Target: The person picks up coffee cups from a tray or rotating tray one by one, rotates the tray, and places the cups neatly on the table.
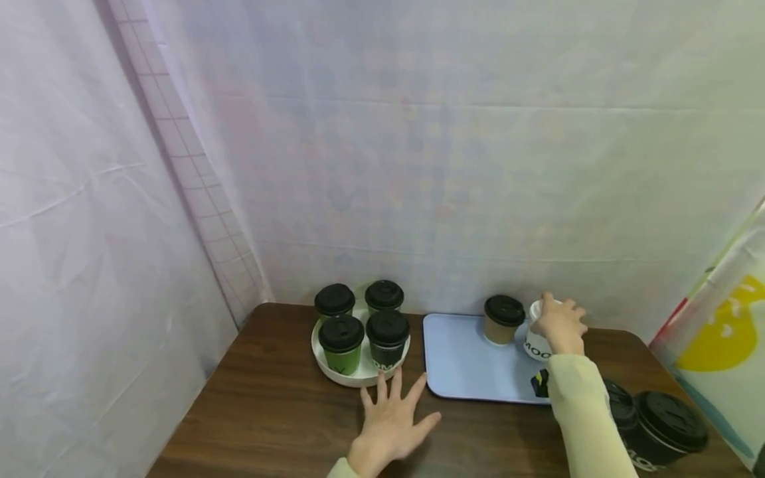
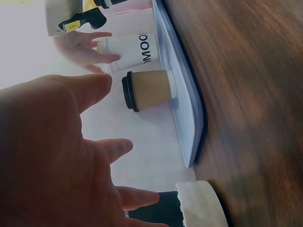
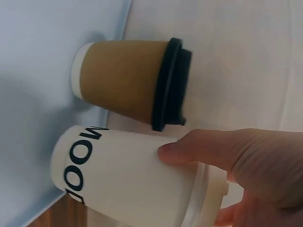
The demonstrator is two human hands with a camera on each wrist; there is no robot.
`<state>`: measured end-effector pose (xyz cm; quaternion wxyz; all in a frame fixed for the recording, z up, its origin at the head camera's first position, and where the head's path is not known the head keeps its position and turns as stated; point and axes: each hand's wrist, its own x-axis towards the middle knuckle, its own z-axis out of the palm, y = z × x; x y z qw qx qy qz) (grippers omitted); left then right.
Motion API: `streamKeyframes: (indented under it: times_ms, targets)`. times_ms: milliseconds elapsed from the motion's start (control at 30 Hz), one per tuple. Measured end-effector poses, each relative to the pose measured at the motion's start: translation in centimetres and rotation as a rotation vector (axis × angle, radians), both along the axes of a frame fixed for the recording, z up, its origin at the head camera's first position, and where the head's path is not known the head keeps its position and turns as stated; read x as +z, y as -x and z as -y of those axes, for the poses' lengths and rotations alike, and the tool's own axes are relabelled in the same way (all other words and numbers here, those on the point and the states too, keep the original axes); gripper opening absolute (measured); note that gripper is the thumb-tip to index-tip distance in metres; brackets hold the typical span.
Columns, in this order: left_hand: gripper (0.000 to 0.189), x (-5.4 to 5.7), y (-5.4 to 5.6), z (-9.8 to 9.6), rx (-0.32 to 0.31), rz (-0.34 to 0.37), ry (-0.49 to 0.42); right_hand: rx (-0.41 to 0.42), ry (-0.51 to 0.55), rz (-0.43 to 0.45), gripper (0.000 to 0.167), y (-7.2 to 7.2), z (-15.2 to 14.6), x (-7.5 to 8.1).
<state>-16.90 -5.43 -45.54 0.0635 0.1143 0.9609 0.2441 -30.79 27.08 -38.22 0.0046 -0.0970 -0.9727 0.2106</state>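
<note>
On the brown wooden counter [image 1: 269, 405], a round white tray [image 1: 352, 378] at the left carries four black-lidded cups [image 1: 363, 325], two green in front-left and two darker. Just before it the left hand [image 1: 391, 421] lies flat on the wood, its grip spread wide and holding nothing. To the right lies a pale blue tray [image 1: 472, 365], with a brown cup [image 1: 502, 320] under a black lid standing at its far edge. Just beside that, the right hand [image 1: 558, 325] has its grip curled round the top of a white cup [image 1: 536, 345] lettered in black, which stands at the blue tray's far right corner. Two more dark cups [image 1: 663, 425] sit at the counter's right end.
</note>
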Motion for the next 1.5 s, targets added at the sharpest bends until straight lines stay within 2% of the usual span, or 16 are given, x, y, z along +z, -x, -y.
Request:
streamKeyframes:
  times_ms: [433,667,967,1300,1500]
  targets:
    - [0.072,-0.5,-0.2,-0.1,-0.011,-0.009,0.004,-0.010,-0.040,-0.001,0.074,-3.1,1.7,0.9]
    - [0.073,-0.8,-0.4,-0.3,-0.017,-0.009,0.003,0.026,-0.104,-0.041,0.074,-5.3,2.9,1.3]
    - [0.072,-0.3,-0.4,-0.3,-0.030,-0.021,0.009,0.086,-0.183,-0.145,0.077,-8.2,5.5,0.4]
    - [0.071,0.0,-0.5,-0.6,-0.039,-0.036,0.009,0.101,-0.206,-0.182,0.075,-11.2,6.1,-0.6]
    - [0.072,0.0,-0.6,-0.7,-0.047,-0.040,0.016,0.091,-0.224,-0.166,0.074,-12.6,6.1,-0.9]
